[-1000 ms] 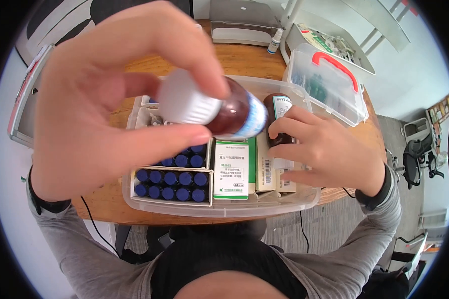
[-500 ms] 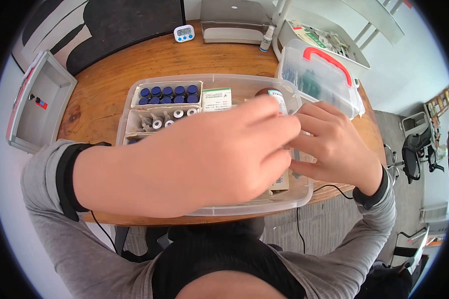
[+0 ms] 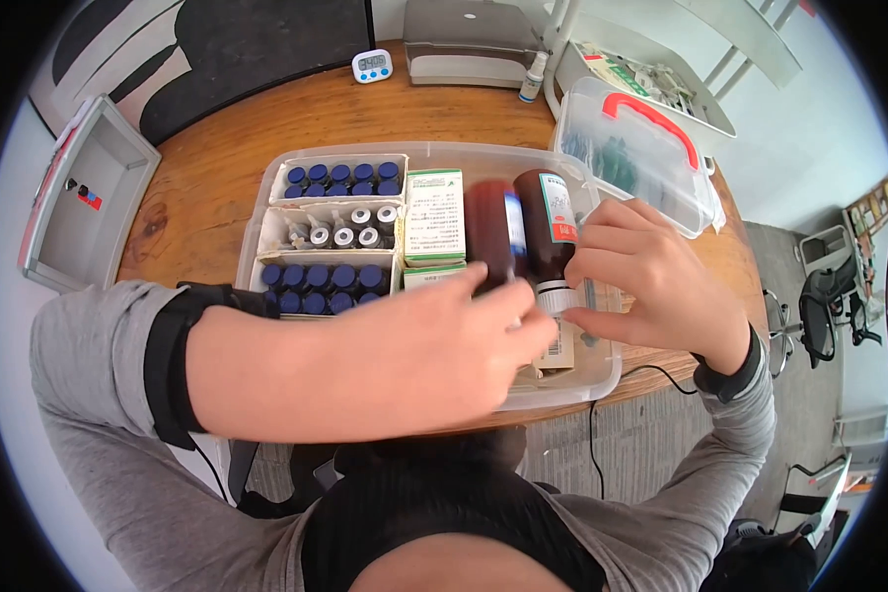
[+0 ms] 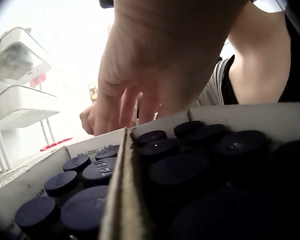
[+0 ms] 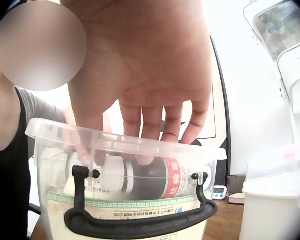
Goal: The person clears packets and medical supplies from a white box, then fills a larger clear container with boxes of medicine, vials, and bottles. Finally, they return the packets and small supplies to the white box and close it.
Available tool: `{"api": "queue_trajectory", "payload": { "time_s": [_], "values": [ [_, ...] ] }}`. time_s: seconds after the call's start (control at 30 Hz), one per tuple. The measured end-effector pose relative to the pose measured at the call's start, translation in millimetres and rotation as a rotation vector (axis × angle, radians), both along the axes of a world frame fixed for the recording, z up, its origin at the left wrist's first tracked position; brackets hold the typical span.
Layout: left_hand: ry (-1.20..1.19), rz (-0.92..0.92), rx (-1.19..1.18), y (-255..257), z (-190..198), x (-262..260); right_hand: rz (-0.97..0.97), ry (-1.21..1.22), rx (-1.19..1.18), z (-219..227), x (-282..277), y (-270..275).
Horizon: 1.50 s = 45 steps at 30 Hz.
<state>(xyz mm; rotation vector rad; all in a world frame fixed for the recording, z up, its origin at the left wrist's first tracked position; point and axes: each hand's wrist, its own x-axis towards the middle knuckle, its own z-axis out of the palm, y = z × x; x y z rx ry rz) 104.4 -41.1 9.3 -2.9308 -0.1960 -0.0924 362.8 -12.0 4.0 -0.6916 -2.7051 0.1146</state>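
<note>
In the head view my left hand (image 3: 444,340) is over the front middle of a clear plastic tub (image 3: 419,150), gripping the cap end of a brown bottle (image 3: 490,222) that lies lengthwise there. That bottle is blurred and its cap is mostly hidden by the fingers. Beside it lies a second brown bottle (image 3: 545,232) with a white cap and a red-and-white label. My right hand (image 3: 651,281) rests its fingertips on this one near the cap; in the right wrist view its fingers (image 5: 151,122) hang fairly straight over the rim.
Trays of blue-capped vials (image 3: 316,286) and silver-topped vials (image 3: 340,229) fill the tub's left side. Green-and-white boxes (image 3: 434,212) sit mid-tub. Behind right stands a clear case (image 3: 622,163) with a red handle. A timer (image 3: 372,66) is at the back, an open metal case (image 3: 89,197) at left.
My left hand has carried the capped brown bottle from close to the camera down into the tub, beside the other one. My right fingers have drawn back toward that bottle's right side.
</note>
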Motion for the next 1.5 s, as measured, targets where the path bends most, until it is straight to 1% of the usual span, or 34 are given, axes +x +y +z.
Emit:
{"api": "queue_trajectory", "payload": {
  "time_s": [0.03,0.07,0.2,0.3,0.37,0.4,0.43,0.5,0.53,0.6,0.63,0.67,0.7,0.77,0.8,0.83,0.87,0.9,0.93,0.97,1.03,1.13,1.2,1.23,1.3,1.33,1.37,1.4,1.5],
  "values": [
    [-0.001,0.062,0.017,3,-2,0,-0.004,-0.002,0.003,-1,-1,-1],
    [-0.037,0.098,-0.156,9,-3,-2,-0.001,-0.006,0.004,-2,-1,-2],
    [0.039,0.094,-0.182,9,0,-9,-0.024,-0.009,-0.021,-2,-4,-3],
    [-0.04,0.111,-0.145,7,0,-20,-0.039,-0.026,-0.058,0,-4,-3],
    [-0.124,0.114,-0.257,12,14,-35,-0.047,-0.029,-0.08,-1,-3,-3],
    [-0.124,0.218,-0.352,13,24,-44,-0.053,-0.019,-0.091,-1,-3,-2],
    [-0.12,0.229,-0.345,18,30,-58,-0.059,-0.008,-0.103,-3,-2,-2],
    [-0.265,0.423,-0.334,25,41,-91,-0.051,0.02,-0.098,-6,1,-2],
    [-0.259,0.432,-0.319,26,39,-108,-0.053,0.041,-0.098,-9,2,-2],
    [-0.521,0.673,-0.406,33,25,-142,-0.068,0.109,-0.106,-16,1,-4],
    [-0.519,0.679,-0.374,36,16,-154,-0.09,0.164,-0.127,-18,2,-6],
    [-0.611,0.758,-0.506,38,2,-165,-0.12,0.117,-0.202,-19,9,-10],
    [-0.707,0.831,-0.637,40,-11,-173,-0.104,0.13,-0.17,-23,10,-12],
    [-0.733,0.821,-0.759,42,-29,-178,-0.328,0.338,-0.192,-36,7,-14],
    [-0.741,0.791,-0.788,45,-40,-180,-0.287,0.301,-0.376,-41,13,-11],
    [-0.748,0.759,-0.823,47,-48,-179,-0.282,0.31,-0.355,-44,11,-12],
    [-0.788,0.779,-0.943,46,-49,-176,-0.261,0.379,-0.428,-47,8,-14],
    [-0.792,0.771,-0.927,47,-54,-174,-0.238,0.444,-0.503,-48,7,-14],
    [-0.861,0.692,-1.064,48,-57,-173,-0.237,0.398,-0.503,-46,7,-14],
    [-0.922,0.61,-1.206,49,-58,-171,-0.235,0.4,-0.494,-45,5,-13],
    [-0.932,0.606,-1.23,46,-55,-170,-0.25,0.409,-0.515,-47,1,-13],
    [-0.961,0.531,-1.267,50,-59,-167,-0.234,0.417,-0.538,-45,-2,-9],
    [-1.008,0.524,-1.225,53,-66,-171,-0.189,0.423,-0.548,-44,-4,-4],
    [-1.006,0.509,-1.227,59,-70,-177,-0.2,0.421,-0.54,-44,-7,-1],
    [-1.046,0.445,-1.23,67,-84,-188,-0.14,0.42,-0.555,-45,-12,7],
    [-1.041,0.477,-1.227,63,-76,-190,-0.128,0.388,-0.524,-44,-16,11],
    [-1.051,0.477,-1.235,62,-74,-193,-0.128,0.377,-0.531,-43,-19,15],
    [-1.066,0.512,-1.214,57,-72,-185,-0.107,0.351,-0.501,-45,-12,20],
    [-1.133,0.575,-1.189,46,-66,-183,-0.077,0.302,-0.472,-44,-15,26]
  ]
}}
